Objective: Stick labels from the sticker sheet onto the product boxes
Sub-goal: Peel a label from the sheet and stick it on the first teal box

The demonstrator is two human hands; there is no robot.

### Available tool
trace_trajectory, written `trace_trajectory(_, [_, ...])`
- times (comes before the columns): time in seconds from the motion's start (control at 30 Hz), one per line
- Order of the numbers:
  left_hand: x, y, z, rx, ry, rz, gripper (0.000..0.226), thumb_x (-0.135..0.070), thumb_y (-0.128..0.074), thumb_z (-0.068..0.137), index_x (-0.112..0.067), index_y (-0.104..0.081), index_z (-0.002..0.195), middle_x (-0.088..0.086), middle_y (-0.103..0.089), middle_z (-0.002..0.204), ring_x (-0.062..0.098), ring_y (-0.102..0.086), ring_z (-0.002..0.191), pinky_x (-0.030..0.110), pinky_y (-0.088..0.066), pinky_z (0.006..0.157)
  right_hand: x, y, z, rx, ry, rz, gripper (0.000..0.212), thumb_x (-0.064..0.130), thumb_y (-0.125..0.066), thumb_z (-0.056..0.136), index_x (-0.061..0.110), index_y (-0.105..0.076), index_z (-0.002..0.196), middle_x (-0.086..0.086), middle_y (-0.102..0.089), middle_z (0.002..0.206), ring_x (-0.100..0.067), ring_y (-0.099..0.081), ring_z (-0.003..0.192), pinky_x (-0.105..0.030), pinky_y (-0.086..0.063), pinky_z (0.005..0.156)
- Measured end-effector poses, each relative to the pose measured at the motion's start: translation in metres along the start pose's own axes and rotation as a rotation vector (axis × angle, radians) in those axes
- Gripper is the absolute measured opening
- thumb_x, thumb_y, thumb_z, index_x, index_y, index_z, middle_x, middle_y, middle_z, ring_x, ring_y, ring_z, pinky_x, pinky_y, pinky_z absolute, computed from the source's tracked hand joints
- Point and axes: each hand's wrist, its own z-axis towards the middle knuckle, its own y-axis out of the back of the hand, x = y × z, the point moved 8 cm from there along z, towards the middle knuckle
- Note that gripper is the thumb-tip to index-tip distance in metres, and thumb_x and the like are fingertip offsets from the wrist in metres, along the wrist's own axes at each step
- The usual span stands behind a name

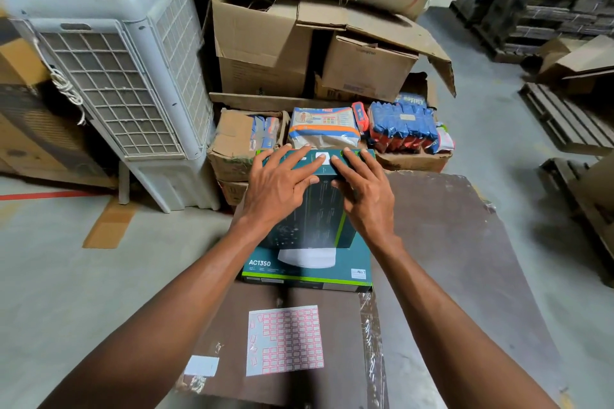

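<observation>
Nearest lies the sticker sheet (285, 340), flat on a brown tabletop (448, 242), many of its red-edged labels left in rows and a bare patch at its left side. Just beyond it a teal product box (307, 271) marked AC1350 lies flat, and a second teal box (315, 206) stands on top of it. The left hand (280, 181) and right hand (363, 189) both rest on this upper box with each grip wide, fingers straight and spread, fingertips pressing beside a white label (321, 157) on its far top face. Past the boxes, worn cardboard cartons (232, 143) hold wrapped packs, with blue packets (403, 128) to the right. Bigger open cartons (265, 43) are piled behind, a white air cooler (116, 60) stands at left, and the floor (50, 276) is grey concrete
</observation>
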Motion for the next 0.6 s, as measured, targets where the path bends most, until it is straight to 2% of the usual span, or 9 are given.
trace_trajectory(0.17, [0.0, 0.002, 0.004, 0.003, 0.064, -0.083, 0.039, -0.046, -0.061, 0.096, -0.049, -0.059, 0.135, -0.008, -0.056, 0.147, 0.028, -0.05, 0.137, 0.049, -0.035, 0.107, -0.001, 0.002, -0.004, -0.102, -0.048, 0.059, 0.049, 0.029, -0.068, 0.095, 0.024, -0.059, 0.143, -0.004, -0.051, 0.154, -0.032, -0.037, 0.147, -0.056, -0.036, 0.113])
trace_trajectory(0.3, [0.003, 0.001, 0.006, 0.006, 0.108, -0.17, 0.036, -0.045, -0.068, 0.092, -0.049, -0.064, 0.127, -0.007, -0.059, 0.143, 0.031, -0.05, 0.138, 0.051, -0.033, 0.11, 0.018, 0.005, -0.051, -0.282, -0.197, 0.156, 0.054, 0.021, -0.069, 0.094, 0.015, -0.053, 0.145, -0.015, -0.034, 0.159, -0.037, -0.029, 0.15, -0.047, -0.027, 0.12])
trace_trajectory(0.37, [0.002, 0.001, 0.005, -0.005, 0.115, -0.182, 0.035, -0.045, -0.069, 0.091, -0.048, -0.065, 0.126, -0.007, -0.06, 0.142, 0.03, -0.05, 0.138, 0.05, -0.031, 0.111, 0.03, -0.012, -0.084, -0.265, -0.264, 0.205, 0.046, 0.022, -0.069, 0.095, 0.017, -0.057, 0.139, -0.014, -0.037, 0.155, -0.032, -0.033, 0.146, -0.039, -0.026, 0.118])
trace_trajectory(0.47, [0.002, 0.002, 0.003, -0.023, 0.123, -0.211, 0.035, -0.045, -0.068, 0.091, -0.048, -0.066, 0.125, -0.008, -0.061, 0.141, 0.029, -0.05, 0.138, 0.048, -0.029, 0.111, 0.039, -0.067, -0.133, -0.024, -0.308, 0.303, 0.02, 0.015, -0.065, 0.095, 0.02, -0.068, 0.115, -0.004, -0.057, 0.132, -0.02, -0.05, 0.124, -0.036, -0.038, 0.105])
trace_trajectory(0.53, [0.001, 0.003, -0.001, -0.043, 0.114, -0.211, 0.034, -0.046, -0.067, 0.091, -0.048, -0.066, 0.125, -0.008, -0.061, 0.14, 0.029, -0.051, 0.137, 0.047, -0.03, 0.111, 0.046, -0.117, -0.169, 0.288, -0.325, 0.399, 0.014, 0.01, -0.061, 0.092, 0.02, -0.07, 0.096, 0.002, -0.066, 0.105, -0.019, -0.057, 0.1, -0.044, -0.049, 0.089])
trace_trajectory(0.6, [0.0, 0.005, -0.004, -0.06, 0.1, -0.207, 0.034, -0.048, -0.064, 0.092, -0.048, -0.065, 0.126, -0.008, -0.061, 0.14, 0.029, -0.05, 0.137, 0.048, -0.032, 0.111, 0.055, -0.165, -0.213, 0.643, -0.339, 0.428, 0.02, 0.007, -0.056, 0.085, 0.019, -0.071, 0.086, 0.0, -0.071, 0.094, -0.023, -0.062, 0.09, -0.044, -0.052, 0.084])
